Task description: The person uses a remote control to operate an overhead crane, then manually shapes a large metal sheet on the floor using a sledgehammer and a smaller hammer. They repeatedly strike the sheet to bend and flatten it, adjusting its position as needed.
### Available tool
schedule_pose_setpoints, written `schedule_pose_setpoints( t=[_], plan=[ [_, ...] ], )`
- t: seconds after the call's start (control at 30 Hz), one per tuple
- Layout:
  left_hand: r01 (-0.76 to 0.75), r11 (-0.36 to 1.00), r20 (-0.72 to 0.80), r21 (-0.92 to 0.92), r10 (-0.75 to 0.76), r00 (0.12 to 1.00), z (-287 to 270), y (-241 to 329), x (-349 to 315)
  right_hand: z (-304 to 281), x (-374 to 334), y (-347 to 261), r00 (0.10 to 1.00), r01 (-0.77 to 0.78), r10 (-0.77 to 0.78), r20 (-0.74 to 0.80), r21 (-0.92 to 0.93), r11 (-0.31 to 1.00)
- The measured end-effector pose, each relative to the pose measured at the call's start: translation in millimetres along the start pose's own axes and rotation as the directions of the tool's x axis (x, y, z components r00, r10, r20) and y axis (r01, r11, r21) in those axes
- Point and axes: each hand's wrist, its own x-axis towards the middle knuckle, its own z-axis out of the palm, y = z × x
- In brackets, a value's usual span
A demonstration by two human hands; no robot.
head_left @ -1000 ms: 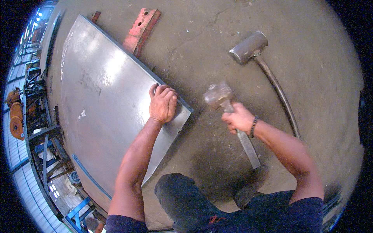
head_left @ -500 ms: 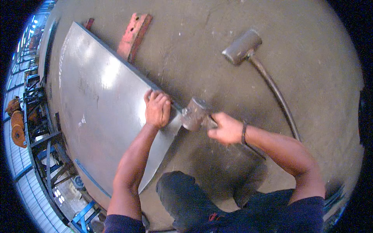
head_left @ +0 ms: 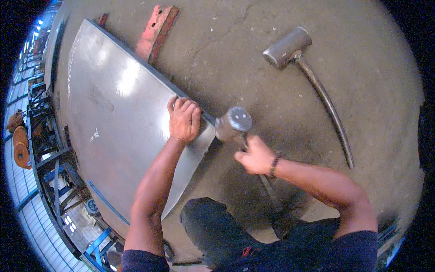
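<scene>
A large grey metal sheet with a bent-down far edge slants across the left half of the view. My left hand lies on that edge near its right corner, fingers curled over the rim. In my right hand is a short-handled hammer, gripped just below its thick metal head. The head is tilted with one round face upward, and its other end is at the sheet's corner. Whether the two touch cannot be made out. The handle's lower part extends below my fist toward my knees.
On the concrete floor to the right lies a sledgehammer with a long pipe handle. A red steel bar with holes sits beyond the sheet's far edge. Dark metal framework and an orange-brown cylinder stand at the far left.
The hammer's head has tilted, so its round face now shows more fully, and my right fist has shifted slightly left. My left hand keeps its place on the sheet's edge.
</scene>
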Motion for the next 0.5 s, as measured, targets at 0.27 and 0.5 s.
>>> schedule_pose_setpoints(
  t=[0.27,0.5],
  plan=[
    [-0.01,1.0,-0.003,0.013,0.01,1.0,-2,-6,1,-90,-32,-27,0.917,0.196,-0.028,-0.397,0.388,0.901],
    [-0.025,1.0,0.008,-0.006,0.025,1.0,-3,-7,1,-17,4,-32,0.979,-0.01,0.056,-0.196,0.232,0.973]
  ],
)
